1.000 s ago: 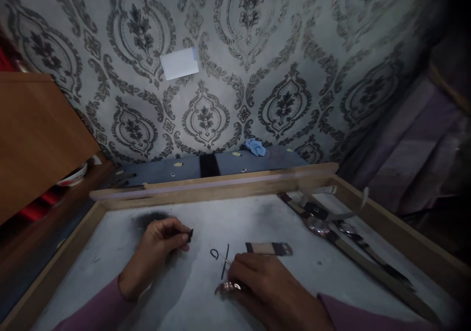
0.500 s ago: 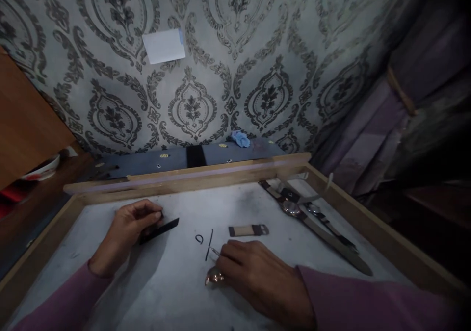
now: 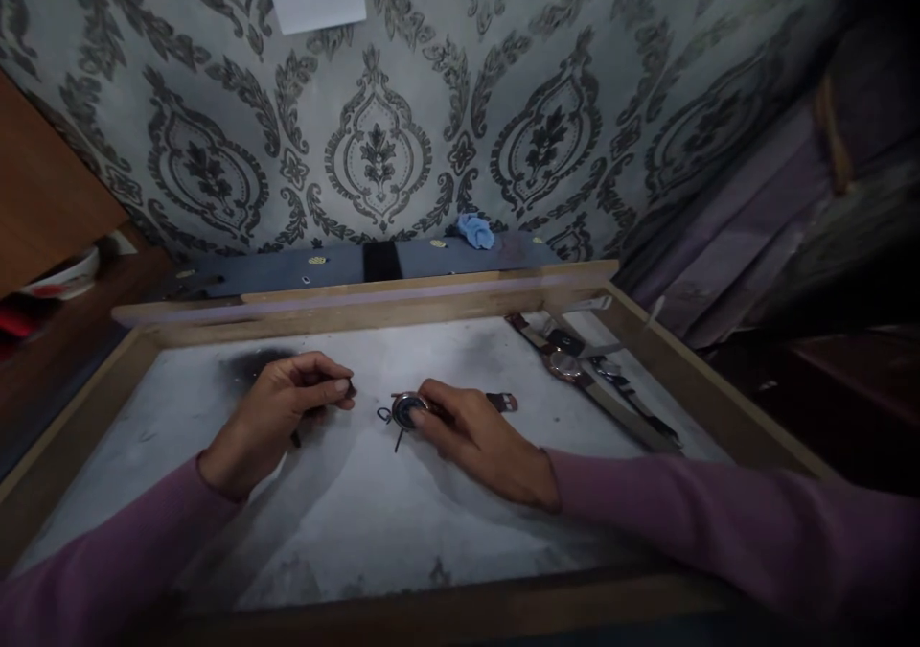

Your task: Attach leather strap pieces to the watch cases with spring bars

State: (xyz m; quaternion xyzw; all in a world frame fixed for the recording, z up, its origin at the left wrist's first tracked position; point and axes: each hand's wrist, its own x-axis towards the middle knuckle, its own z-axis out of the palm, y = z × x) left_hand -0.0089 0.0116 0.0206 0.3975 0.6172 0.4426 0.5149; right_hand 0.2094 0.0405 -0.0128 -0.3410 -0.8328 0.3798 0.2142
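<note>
My right hand grips a round watch case with a dark face, thumb on its front, above the middle of the white tray surface. My left hand is closed, thumb and fingers pinching something small and dark; a dark strip shows below its palm. Between the hands, a small black loop lies on the surface, and a thin dark rod lies just below the watch case. A short strap with a buckle is partly hidden behind my right hand.
Several watches with straps lie at the tray's right side. The wooden tray rim runs across the back. Beyond it sit a blue crumpled cloth and a blue surface. A bowl stands on a shelf at left.
My right hand has taken hold of the watch case and lifted it off the surface. My left hand has moved right, closer to it. The camera view has tilted down.
</note>
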